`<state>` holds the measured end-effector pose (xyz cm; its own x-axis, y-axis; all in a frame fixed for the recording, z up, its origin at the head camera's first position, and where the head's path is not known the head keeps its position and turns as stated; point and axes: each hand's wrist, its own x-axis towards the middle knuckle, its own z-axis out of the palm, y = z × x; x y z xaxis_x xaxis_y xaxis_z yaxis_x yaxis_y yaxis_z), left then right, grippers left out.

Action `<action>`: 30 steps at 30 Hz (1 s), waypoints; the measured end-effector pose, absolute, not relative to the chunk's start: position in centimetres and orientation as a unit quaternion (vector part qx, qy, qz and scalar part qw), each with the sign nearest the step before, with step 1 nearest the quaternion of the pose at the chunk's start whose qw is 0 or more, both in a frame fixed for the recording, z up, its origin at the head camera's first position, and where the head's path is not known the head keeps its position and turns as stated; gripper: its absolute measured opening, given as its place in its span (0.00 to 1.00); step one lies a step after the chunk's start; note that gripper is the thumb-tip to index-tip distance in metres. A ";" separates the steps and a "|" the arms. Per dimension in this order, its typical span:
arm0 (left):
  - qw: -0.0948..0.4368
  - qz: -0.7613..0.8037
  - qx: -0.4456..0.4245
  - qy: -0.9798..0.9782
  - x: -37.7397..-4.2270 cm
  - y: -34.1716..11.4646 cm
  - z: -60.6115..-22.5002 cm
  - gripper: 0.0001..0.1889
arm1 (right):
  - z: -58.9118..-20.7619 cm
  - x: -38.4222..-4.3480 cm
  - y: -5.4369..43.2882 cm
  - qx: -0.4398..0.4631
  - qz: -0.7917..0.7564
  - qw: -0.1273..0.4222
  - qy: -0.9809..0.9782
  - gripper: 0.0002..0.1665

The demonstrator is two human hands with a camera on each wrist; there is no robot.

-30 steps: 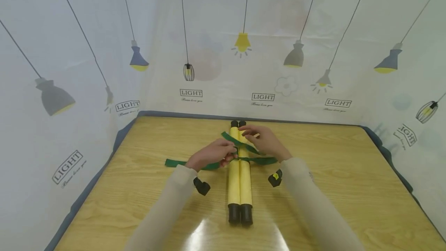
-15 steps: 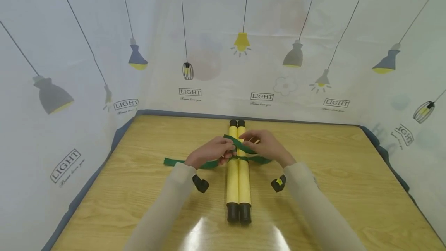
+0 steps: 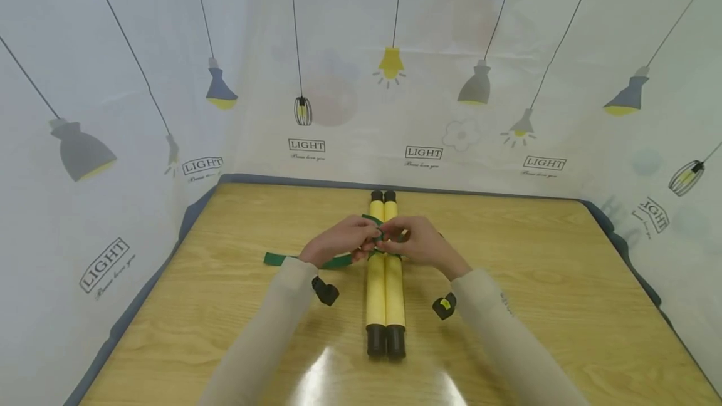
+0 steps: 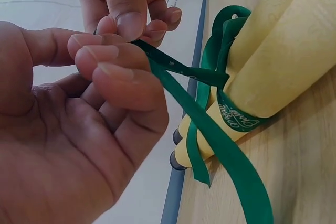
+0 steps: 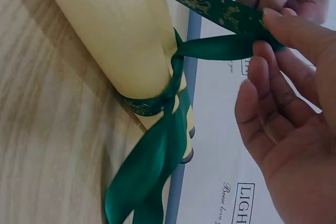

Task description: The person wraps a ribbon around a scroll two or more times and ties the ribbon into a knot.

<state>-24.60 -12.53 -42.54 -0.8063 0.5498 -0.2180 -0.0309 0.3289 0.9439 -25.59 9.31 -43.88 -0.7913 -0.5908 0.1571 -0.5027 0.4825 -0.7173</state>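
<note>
Two yellow tubes [image 3: 376,293] with black end caps lie side by side on the table, pointing away from me. A green ribbon [image 5: 215,11] with gold print wraps round them and is crossed on top. My left hand [image 3: 341,241] pinches a raised part of the ribbon above the tubes. Close against it, my right hand [image 3: 420,241] pinches the ribbon between thumb and fingers. In the left wrist view, a strand [image 4: 226,150] runs down from the left fingers. Loose ribbon loops [image 5: 144,163] hang beside the tubes in the right wrist view. The fingertips partly hide the ribbon.
The wood-grain table [image 3: 536,281] has a dark blue edge along its back and sides. White sheeting [image 3: 350,49] printed with lamps stands behind it. One ribbon tail [image 3: 276,259] lies on the table to the left. A black wrist camera [image 3: 444,306] hangs below the right wrist.
My right hand has moved left and down to meet my left hand, and now pinches the ribbon. The upper ribbon strand has been drawn in between the hands. My left hand stays nearly still.
</note>
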 end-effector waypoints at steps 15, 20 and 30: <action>0.246 0.490 0.171 0.818 -25.5 -13.5 -41.5 0.22 | -44.1 -25.5 9.0 -0.330 -0.406 0.019 0.852 0.05; 0.223 0.485 0.156 0.831 -26.3 -14.2 -41.3 0.23 | -44.2 -25.6 9.1 -0.331 -0.408 0.024 0.851 0.05; 0.155 0.455 0.131 0.867 -29.0 -14.7 -43.4 0.20 | -44.6 -25.5 9.2 -0.331 -0.402 0.039 0.853 0.05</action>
<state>-29.03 -14.65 -43.44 -0.9176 0.3681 -0.1498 0.0861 0.5521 0.8293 -25.46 9.20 -44.59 -0.7779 -0.5961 0.1989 -0.5329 0.4580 -0.7115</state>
